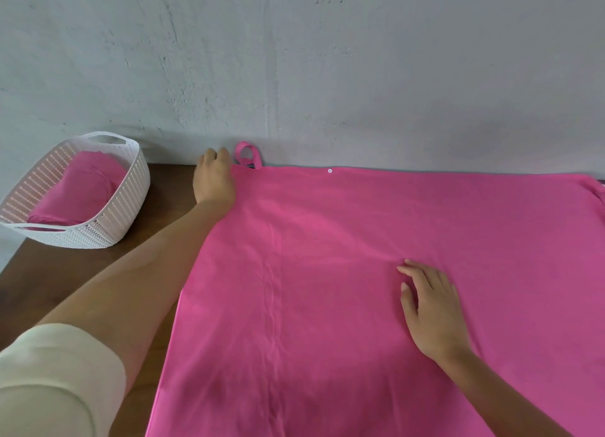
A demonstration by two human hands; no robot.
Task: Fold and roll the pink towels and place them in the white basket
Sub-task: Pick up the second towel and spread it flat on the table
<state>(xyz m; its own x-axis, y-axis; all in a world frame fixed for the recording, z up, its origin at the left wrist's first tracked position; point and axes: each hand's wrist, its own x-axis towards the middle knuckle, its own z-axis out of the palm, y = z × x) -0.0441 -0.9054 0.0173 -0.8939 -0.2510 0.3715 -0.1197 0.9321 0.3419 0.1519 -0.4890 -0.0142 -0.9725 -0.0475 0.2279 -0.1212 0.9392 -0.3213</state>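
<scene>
A large pink towel (343, 272) lies spread flat over the brown table, its far edge along the wall. A pink hanging loop (247, 155) sticks up at its far left corner, and a small white snap (330, 171) shows on the far edge. My left hand (214, 177) reaches to that far left corner with its fingers curled at the towel's edge; whether they pinch the cloth is hidden. My right hand (432, 309) rests flat on the towel's middle, fingers spread. The white basket (129, 204) stands at the left and holds a rolled pink towel (78, 191).
The grey wall (294, 60) rises directly behind the table. Bare brown table top (65, 272) shows between the basket and the towel, with the table's left edge close to the basket. The towel runs past the frame on the right and at the near side.
</scene>
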